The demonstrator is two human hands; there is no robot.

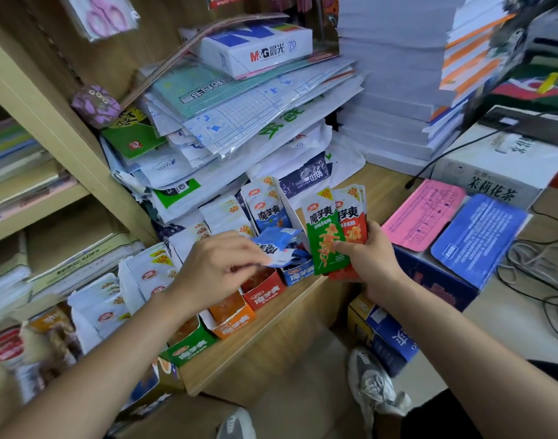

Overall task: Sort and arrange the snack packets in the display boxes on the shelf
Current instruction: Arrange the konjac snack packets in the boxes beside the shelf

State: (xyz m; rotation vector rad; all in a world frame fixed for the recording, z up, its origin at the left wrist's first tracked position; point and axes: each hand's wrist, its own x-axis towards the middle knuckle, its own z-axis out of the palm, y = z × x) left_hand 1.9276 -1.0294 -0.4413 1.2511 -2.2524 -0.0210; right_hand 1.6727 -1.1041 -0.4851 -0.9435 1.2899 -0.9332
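Note:
A row of small display boxes stands along the shelf's front edge: green box, orange box, red box and blue box. My right hand holds a fan of snack packets upright, a green packet in front of red packets. My left hand pinches a crumpled blue packet just above the blue box. More blue packets stand behind, and white-backed packets fill the back of the other boxes.
A tall pile of papers and plastic sleeves leans behind the boxes, with white paper reams to its right. A pink sheet and a blue sheet lie on a dark blue carton. Cables trail on the right.

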